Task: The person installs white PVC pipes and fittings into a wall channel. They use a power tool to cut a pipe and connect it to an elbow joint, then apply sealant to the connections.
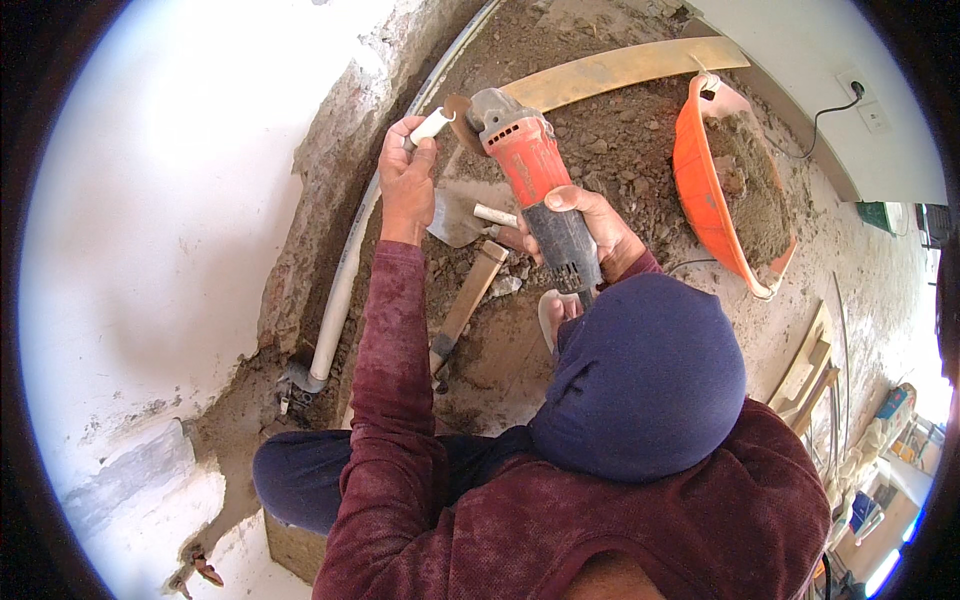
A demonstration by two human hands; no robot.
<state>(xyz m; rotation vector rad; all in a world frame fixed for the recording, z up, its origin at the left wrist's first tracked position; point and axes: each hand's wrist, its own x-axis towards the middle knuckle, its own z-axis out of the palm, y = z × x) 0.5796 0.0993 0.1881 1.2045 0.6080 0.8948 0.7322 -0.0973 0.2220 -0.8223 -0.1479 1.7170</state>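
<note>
My left hand (407,185) pinches a short white plastic pipe piece (431,126) between thumb and fingers. My right hand (600,228) grips the black rear body of a red angle grinder (533,165). The grinder's brown disc (463,124) is right at the pipe piece's end; I cannot tell whether they touch or whether the disc spins. Below my hands lie a trowel (455,218), another short white pipe piece (495,215) and a tool with a flat wooden handle (472,295). My bent knee (640,380), in dark blue cloth, covers part of the floor.
A long white pipe (345,270) runs along the broken base of the white wall (150,220). An orange basin (693,170) of soil stands right, beside loose dirt (625,150) and a curved wooden board (620,72). A black cord (815,130) hangs from a wall socket (866,102).
</note>
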